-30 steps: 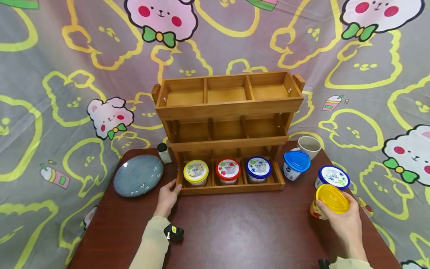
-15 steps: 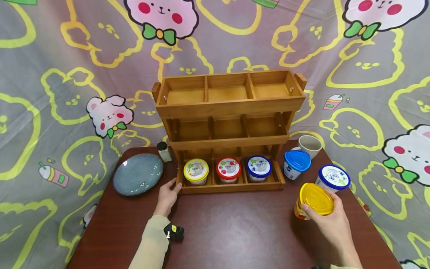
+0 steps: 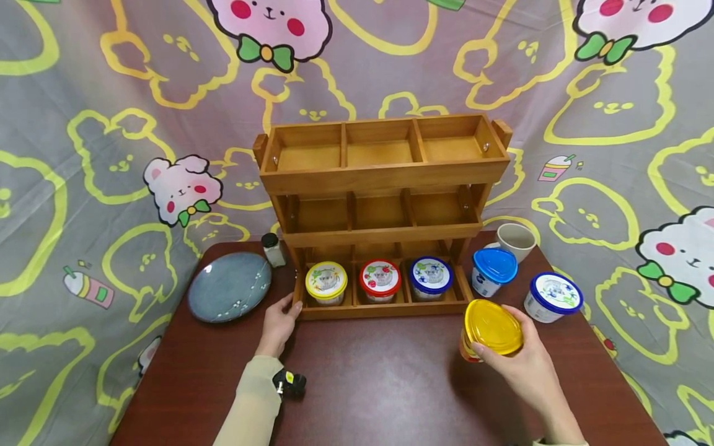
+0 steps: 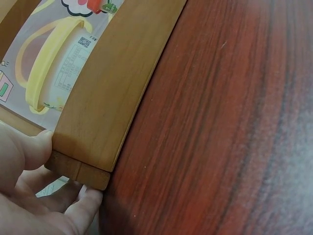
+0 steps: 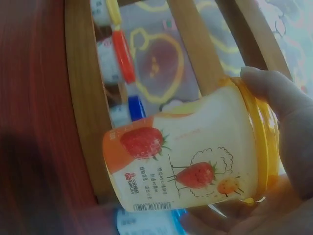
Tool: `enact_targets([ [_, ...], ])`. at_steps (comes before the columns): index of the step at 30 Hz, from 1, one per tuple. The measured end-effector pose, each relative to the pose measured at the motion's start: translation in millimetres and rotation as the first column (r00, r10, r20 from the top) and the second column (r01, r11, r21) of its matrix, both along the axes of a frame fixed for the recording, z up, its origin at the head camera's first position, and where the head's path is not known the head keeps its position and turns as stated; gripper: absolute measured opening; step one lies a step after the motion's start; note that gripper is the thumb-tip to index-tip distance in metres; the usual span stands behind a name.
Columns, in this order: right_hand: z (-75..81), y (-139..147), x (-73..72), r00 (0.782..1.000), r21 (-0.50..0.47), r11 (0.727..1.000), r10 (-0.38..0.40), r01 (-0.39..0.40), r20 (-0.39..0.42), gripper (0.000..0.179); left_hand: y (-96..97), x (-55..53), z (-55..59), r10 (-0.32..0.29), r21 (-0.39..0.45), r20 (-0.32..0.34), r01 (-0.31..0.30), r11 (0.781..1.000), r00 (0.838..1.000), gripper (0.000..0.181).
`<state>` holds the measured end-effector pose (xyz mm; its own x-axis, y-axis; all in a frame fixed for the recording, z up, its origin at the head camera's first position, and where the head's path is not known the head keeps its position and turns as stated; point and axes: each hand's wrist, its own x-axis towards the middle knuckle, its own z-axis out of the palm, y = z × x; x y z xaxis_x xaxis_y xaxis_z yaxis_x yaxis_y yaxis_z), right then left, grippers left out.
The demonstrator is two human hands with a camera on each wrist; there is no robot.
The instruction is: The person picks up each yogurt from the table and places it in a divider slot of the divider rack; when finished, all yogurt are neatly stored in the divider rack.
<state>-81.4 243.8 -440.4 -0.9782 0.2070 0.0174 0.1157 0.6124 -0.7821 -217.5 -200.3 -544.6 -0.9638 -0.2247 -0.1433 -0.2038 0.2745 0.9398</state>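
Note:
My right hand holds a tall tub with a yellow lid, near the rack's lower right corner. Strawberries are printed on that tub's side in the right wrist view. At the lower left corner of the three-tier wooden rack, my left hand pinches the frame's end between thumb and fingers. Three round tubs sit in the bottom tier, one per compartment: a yellow-lidded tub, a red-lidded tub and a blue-lidded tub.
Right of the rack stand a blue-lidded cup, a pale mug and another blue-lidded tub. To the left are a grey-blue plate and a small black-capped jar. Patterned cloth hangs behind the table.
My right hand has carried the yellow-lidded strawberry tub leftward, away from the blue-lidded tub on the right and toward the rack. My left hand has stayed at the rack's corner.

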Motion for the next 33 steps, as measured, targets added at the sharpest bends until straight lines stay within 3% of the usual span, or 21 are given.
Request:
enact_targets([
  [11,5.8,-29,-1.0,0.992,0.02,0.993,0.114,-0.113,-0.045,0.092,-0.5,0.2,-0.8,0.001,0.012,0.007,-0.001,1.0,1.0,0.048],
  [17,23.7,-41,-7.6,0.982,0.011,0.985,0.172,-0.171,-0.075,0.093,-2.0,-0.2,0.8,0.004,0.014,-0.003,-0.004,1.0,1.0,0.048],
  [25,55.9,-55,-24.2,0.948,-0.021,0.956,0.286,-0.291,-0.141,0.089,-2.0,0.0,0.5,0.005,0.012,0.001,-0.005,1.0,1.0,0.048],
  [33,74.4,-69,-38.9,0.909,-0.063,0.919,0.374,-0.39,-0.184,0.087,-1.6,-0.2,0.7,-0.002,0.029,-0.002,0.002,1.0,1.0,0.048],
])
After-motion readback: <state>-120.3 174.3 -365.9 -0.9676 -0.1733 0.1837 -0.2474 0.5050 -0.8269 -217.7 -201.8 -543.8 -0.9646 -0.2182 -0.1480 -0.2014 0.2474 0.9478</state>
